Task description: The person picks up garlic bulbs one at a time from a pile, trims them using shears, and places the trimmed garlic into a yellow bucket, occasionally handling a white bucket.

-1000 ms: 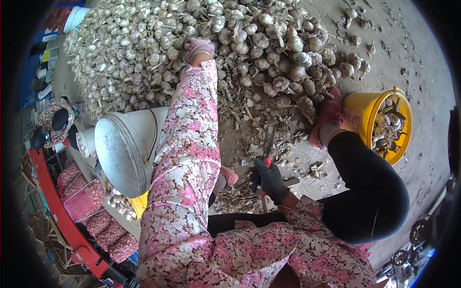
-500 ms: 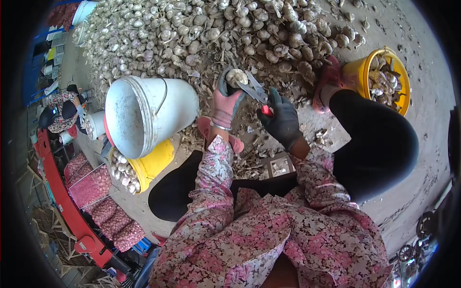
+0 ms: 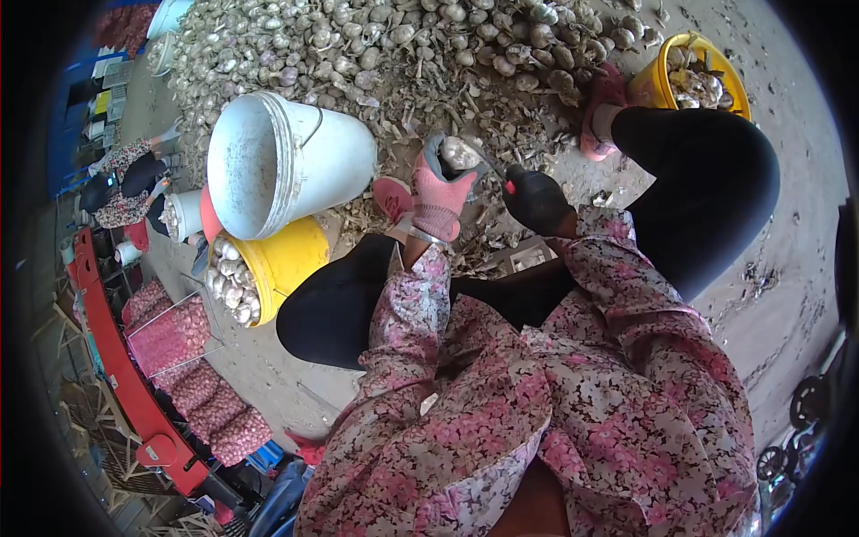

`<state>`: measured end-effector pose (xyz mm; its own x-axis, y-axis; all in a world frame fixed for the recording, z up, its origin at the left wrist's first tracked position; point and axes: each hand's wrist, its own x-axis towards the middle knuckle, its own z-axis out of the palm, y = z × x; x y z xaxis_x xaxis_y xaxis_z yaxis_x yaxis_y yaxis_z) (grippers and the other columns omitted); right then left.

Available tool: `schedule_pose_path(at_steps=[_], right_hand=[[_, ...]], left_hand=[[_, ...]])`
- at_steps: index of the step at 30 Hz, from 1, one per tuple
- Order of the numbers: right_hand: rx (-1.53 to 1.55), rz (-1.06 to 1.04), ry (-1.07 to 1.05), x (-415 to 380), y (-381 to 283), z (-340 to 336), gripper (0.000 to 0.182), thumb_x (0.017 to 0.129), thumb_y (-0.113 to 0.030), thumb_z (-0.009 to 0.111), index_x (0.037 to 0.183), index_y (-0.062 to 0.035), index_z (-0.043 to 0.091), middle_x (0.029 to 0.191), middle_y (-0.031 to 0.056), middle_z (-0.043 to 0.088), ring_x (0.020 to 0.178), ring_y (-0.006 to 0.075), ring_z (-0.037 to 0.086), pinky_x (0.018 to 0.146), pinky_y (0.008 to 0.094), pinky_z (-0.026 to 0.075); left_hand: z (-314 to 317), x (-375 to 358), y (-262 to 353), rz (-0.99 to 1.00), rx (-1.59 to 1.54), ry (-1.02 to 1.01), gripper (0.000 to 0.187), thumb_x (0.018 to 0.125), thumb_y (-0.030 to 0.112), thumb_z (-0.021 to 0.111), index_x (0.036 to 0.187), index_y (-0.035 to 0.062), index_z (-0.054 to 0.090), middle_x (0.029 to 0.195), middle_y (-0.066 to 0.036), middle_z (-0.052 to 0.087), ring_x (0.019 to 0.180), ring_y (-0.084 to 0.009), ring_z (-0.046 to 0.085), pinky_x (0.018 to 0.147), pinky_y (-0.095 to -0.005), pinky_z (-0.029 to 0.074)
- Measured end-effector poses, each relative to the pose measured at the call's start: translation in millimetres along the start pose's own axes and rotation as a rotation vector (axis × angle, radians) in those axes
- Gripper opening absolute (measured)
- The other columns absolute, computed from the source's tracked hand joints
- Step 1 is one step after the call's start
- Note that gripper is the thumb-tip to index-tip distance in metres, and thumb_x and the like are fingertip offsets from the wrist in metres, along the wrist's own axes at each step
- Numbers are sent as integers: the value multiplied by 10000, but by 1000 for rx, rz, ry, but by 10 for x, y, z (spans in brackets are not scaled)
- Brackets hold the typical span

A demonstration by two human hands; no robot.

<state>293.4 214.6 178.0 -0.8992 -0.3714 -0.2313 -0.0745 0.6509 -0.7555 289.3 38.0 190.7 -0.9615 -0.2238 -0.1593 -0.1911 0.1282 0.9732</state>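
My left hand (image 3: 440, 186), in a pink and grey glove, is closed around a garlic bulb (image 3: 461, 153) with dry, pale skin. My right hand (image 3: 539, 202), in a dark glove, grips red-handled shears (image 3: 489, 161). Their narrow metal blade points up and left, right beside the bulb. Whether the blades are apart cannot be told from this angle. Dry garlic leaves and skins (image 3: 483, 98) litter the floor beyond my hands.
A big heap of garlic (image 3: 358, 45) covers the floor ahead. At left a white bucket (image 3: 335, 157) lies tilted against a yellow bucket (image 3: 300, 255) of bulbs. Another yellow bucket (image 3: 658, 89) stands at right. Further left are filled mesh sacks (image 3: 192, 394), a red beam (image 3: 121, 385) and another person (image 3: 134, 192).
The view has tilted, so the heap and buckets sit higher. The shears' two blades, spread beside the bulb before, now show as one narrow line. Both hands keep their hold.
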Motion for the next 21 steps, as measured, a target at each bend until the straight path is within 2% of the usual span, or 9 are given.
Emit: schedule_pose_path(at_steps=[4,6,8,9,11,12,14,16,21], right_hand=[[170,-73,201,217,237,330,231,836,-247,520,804,-24,569,684,215,580,698,402,589,650,498,449],[480,263,62,229,231,344,218,852,-232,528,742,-45,552,587,147,547,539,324,565,525,443,443],[1201,602,-157,189,230,263,206,867,-188,526,694,-77,516,524,38,462,432,180,477,411,333,384],[1242,598,-130,161,160,223,198,881,-166,533,701,-98,487,541,-25,406,425,84,404,372,252,317],[1282,594,-112,227,123,278,175,881,-184,550,741,-92,503,565,-16,435,437,96,424,386,259,341],[1323,603,-94,265,99,311,162,881,-203,567,780,-85,518,588,-6,464,448,109,445,399,266,365],[1323,632,-80,355,26,343,152,877,-220,585,833,-84,533,625,-1,490,468,113,461,422,268,390],[1324,663,-53,453,-21,393,163,874,-237,603,885,-83,549,662,5,516,488,117,478,444,270,414],[1429,768,-24,637,12,499,195,860,-247,636,973,-102,571,719,10,551,552,124,519,504,282,456]], left_hand=[[93,-56,66,186,176,-154,639,696,-60,683,1277,6,425,1190,-129,539,1078,-224,547,929,-342,456],[-59,27,158,42,-612,-143,579,760,-30,648,1289,9,418,1194,-119,534,1080,-259,548,928,-394,455],[-437,235,367,293,-829,-147,525,845,142,628,1305,21,406,1206,-147,531,1041,-278,573,903,-388,478],[-541,246,697,272,-851,123,527,860,206,617,1294,-1,402,1205,-159,531,1052,-256,568,903,-346,476],[-1165,581,851,438,-1358,-89,569,873,278,604,1282,-47,379,1168,-138,558,964,-197,588,881,-295,472],[-1074,566,1054,496,-1479,115,540,881,302,585,1258,-40,405,1166,-146,551,936,-179,581,865,-314,480],[-1148,880,817,439,-1382,59,480,880,303,579,1239,12,450,1191,-133,532,983,-186,552,851,-324,469],[-827,1283,574,42,-810,452,356,823,240,662,1132,105,547,976,-40,608,909,-165,580,747,-284,470],[-506,2728,-413,-404,-520,362,349,800,287,691,1083,138,552,931,-22,574,728,-182,592,603,-265,486]])
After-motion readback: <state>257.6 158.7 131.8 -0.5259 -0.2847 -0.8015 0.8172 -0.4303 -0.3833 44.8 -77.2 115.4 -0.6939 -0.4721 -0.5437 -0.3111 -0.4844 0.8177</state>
